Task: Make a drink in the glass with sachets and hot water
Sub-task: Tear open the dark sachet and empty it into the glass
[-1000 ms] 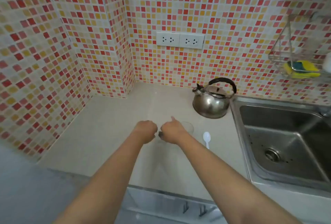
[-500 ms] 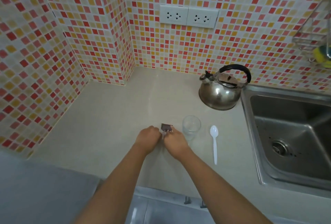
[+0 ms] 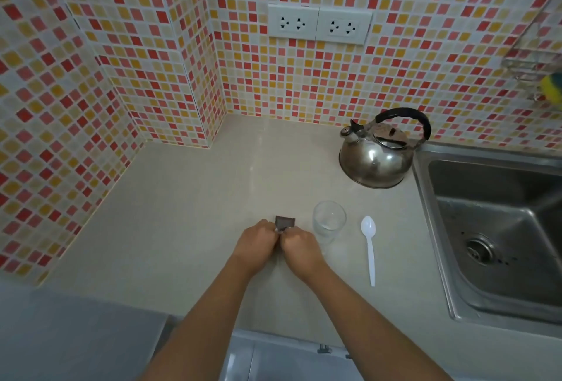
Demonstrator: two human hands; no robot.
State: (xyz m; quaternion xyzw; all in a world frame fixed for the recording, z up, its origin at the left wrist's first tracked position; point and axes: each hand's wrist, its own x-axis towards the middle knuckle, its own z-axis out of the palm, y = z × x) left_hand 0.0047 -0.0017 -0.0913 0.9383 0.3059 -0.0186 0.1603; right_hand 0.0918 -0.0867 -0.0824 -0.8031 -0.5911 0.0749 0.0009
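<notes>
A small dark brown sachet [image 3: 285, 222] sticks up between my two hands, just above the counter. My left hand [image 3: 258, 244] and my right hand [image 3: 299, 249] both pinch its lower end, knuckles nearly touching. An empty clear glass [image 3: 329, 222] stands upright on the counter just right of my right hand. A white plastic spoon [image 3: 369, 246] lies flat to the right of the glass. A steel kettle [image 3: 377, 158] with a black handle sits behind them near the wall.
A steel sink [image 3: 498, 228] fills the right side beside the beige counter [image 3: 182, 213]. Tiled walls close in the left and back, with two sockets [image 3: 319, 25]. A wire rack holding a sponge [image 3: 552, 84] hangs at the far right.
My view has tilted down and closer. My hands have come back toward me, uncovering the glass, and the brown sachet now shows between them.
</notes>
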